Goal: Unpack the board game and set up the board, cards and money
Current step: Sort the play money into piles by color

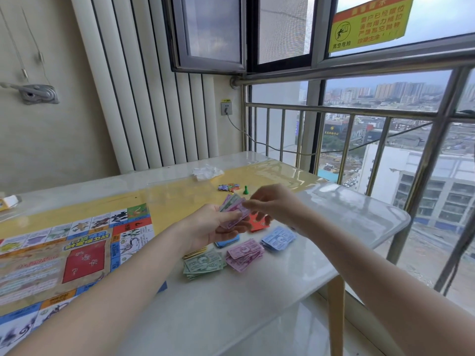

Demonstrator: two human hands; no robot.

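While we sort money, our left hand grips a mixed wad of notes at frame centre.
Our right hand pinches the wad's upper-right end; below lie the green pile, purple pile and blue pile, nearest our right hand.

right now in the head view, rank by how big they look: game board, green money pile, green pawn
1. game board, by far the largest
2. green money pile
3. green pawn, smallest, though it stands farther from the camera
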